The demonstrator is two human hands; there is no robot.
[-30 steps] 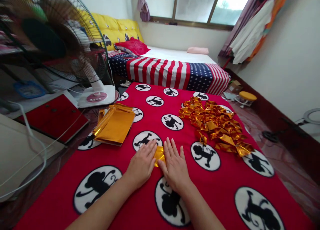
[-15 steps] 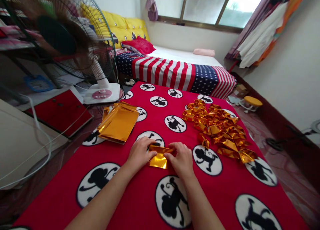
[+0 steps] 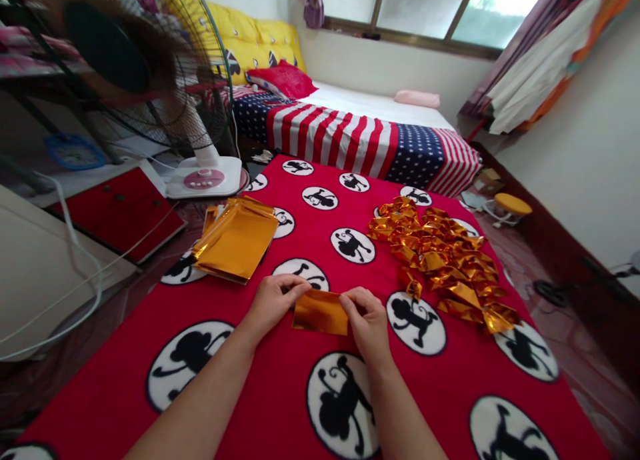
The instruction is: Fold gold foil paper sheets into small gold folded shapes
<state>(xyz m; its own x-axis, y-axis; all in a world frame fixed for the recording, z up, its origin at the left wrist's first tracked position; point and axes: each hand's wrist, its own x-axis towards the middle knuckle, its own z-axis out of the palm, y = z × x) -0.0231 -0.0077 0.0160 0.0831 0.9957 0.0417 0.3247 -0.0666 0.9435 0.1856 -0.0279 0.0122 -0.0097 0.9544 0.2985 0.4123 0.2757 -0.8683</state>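
A folded piece of gold foil paper (image 3: 320,312) is held up a little above the red blanket (image 3: 280,393) with black monkey prints. My left hand (image 3: 273,301) pinches its upper left corner and my right hand (image 3: 367,320) pinches its right edge; both hands are closed on it. A stack of flat gold foil sheets (image 3: 236,239) lies to the left, beyond my left hand. A heap of folded gold foil pieces (image 3: 440,257) lies to the right, beyond my right hand.
A standing fan (image 3: 150,67) with a white base (image 3: 205,179) runs at the back left, next to a red flat board (image 3: 120,210). A bed with a stars-and-stripes cover (image 3: 360,140) stands behind the blanket. A small yellow-topped stool (image 3: 507,205) is on the floor at right.
My hands were flat, pressing the gold piece on the blanket; they then curled round it and have lifted it, turning its face toward me. The view has shifted slightly.
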